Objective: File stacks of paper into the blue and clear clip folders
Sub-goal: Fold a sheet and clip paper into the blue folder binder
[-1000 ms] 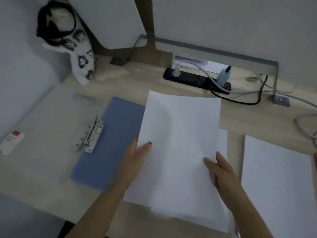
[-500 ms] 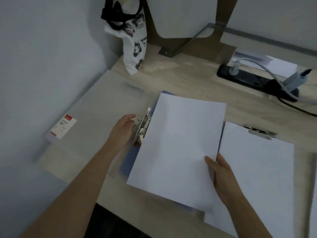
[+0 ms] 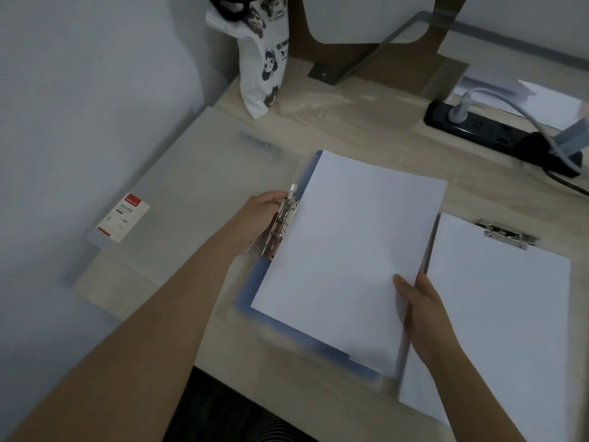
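**Paper stack laid on the blue folder, clip lifted**

The left hand (image 3: 259,212) grips the silver metal lever clip (image 3: 282,223) at the spine of the open blue plastic clip folder (image 3: 255,283), fingers curled around it. The right hand (image 3: 424,317) pinches the near right edge of the white paper stack (image 3: 347,250), which lies on the blue folder, its left edge at the clip. Just beside it on the pale wooden desk (image 3: 350,122) lies a second white paper stack (image 3: 497,314) under a metal clip (image 3: 506,234).
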A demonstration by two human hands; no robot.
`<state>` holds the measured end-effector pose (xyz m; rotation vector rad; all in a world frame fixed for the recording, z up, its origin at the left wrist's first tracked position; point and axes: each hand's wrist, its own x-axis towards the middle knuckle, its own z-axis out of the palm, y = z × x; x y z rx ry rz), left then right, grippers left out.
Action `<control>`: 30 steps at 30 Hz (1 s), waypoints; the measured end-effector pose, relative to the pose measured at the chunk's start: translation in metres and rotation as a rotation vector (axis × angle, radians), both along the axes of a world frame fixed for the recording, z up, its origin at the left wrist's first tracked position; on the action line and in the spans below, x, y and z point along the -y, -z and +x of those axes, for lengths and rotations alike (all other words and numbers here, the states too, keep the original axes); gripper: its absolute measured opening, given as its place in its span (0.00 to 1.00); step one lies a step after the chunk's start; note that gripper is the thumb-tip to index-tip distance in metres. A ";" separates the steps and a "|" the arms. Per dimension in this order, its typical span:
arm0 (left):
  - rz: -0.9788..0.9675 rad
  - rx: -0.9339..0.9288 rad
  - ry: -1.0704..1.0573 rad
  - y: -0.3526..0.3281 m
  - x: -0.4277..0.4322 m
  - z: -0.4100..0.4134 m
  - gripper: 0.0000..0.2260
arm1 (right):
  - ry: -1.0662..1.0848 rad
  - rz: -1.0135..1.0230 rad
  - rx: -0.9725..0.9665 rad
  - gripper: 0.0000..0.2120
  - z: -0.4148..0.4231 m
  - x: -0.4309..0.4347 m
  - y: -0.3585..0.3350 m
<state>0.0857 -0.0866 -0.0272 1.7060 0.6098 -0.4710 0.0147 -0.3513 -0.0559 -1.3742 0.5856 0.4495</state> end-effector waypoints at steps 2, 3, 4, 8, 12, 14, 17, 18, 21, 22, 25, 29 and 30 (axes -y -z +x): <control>-0.008 -0.004 0.006 0.000 -0.001 0.000 0.18 | 0.001 0.020 -0.005 0.10 -0.001 -0.001 0.000; -0.013 -0.006 0.004 0.000 -0.001 0.000 0.18 | 0.000 0.023 -0.003 0.10 -0.003 -0.002 0.000; -0.016 -0.008 0.003 0.000 -0.002 -0.001 0.18 | -0.001 0.023 -0.001 0.10 -0.003 -0.003 0.000; -0.047 0.005 0.001 -0.001 -0.003 -0.004 0.19 | -0.018 0.016 0.004 0.10 -0.007 -0.005 -0.001; -0.079 0.009 -0.005 -0.004 -0.004 -0.008 0.19 | -0.047 0.004 0.014 0.11 -0.014 -0.008 0.000; -0.101 0.014 0.001 -0.007 -0.005 -0.013 0.18 | -0.038 0.002 0.007 0.11 -0.019 -0.009 0.001; -0.129 0.019 0.006 -0.014 -0.004 -0.020 0.14 | -0.031 0.005 0.001 0.11 -0.024 -0.011 -0.001; -0.132 0.015 0.002 -0.017 -0.004 -0.022 0.13 | -0.029 0.007 0.003 0.11 -0.024 -0.011 -0.002; -0.135 -0.006 -0.030 -0.021 -0.007 -0.028 0.15 | -0.028 0.010 0.008 0.12 -0.022 -0.012 -0.004; -0.132 -0.012 -0.032 -0.020 -0.009 -0.030 0.15 | -0.027 0.005 0.008 0.11 -0.021 -0.012 -0.004; -0.109 -0.041 0.003 -0.020 -0.015 -0.040 0.16 | -0.028 -0.009 0.013 0.10 -0.021 -0.013 -0.005; -0.042 -0.096 0.081 -0.021 -0.019 -0.052 0.14 | -0.026 -0.006 0.008 0.11 -0.021 -0.014 -0.005; -0.022 -0.116 0.095 -0.021 -0.019 -0.053 0.15 | -0.030 -0.006 0.010 0.11 -0.021 -0.014 -0.004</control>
